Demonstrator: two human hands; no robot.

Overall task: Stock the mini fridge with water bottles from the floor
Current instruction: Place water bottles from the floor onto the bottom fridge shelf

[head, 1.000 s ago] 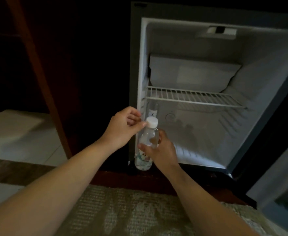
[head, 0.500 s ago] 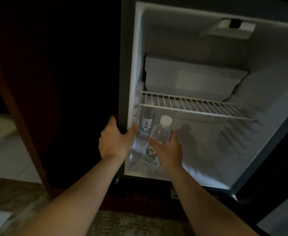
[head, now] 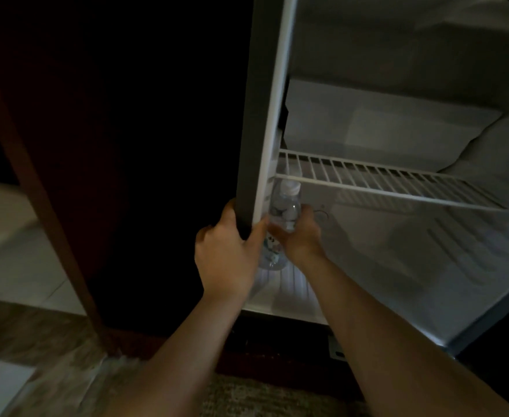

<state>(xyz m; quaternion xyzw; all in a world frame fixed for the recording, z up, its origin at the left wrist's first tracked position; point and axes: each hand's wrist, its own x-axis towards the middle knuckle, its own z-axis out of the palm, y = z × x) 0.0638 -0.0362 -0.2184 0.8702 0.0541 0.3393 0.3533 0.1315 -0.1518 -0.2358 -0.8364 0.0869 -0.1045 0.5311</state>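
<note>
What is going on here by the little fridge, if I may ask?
A person is stocking the open mini fridge. Their left hand grips its left front edge, while the right hand holds a water bottle in the lower left corner, its cap just under the wire shelf.

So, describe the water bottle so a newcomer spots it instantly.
Find the open mini fridge, then its white wire shelf. Just beneath the shelf's left end, the right hand holds the water bottle. Its clear plastic, white cap and printed label set it apart.
</note>
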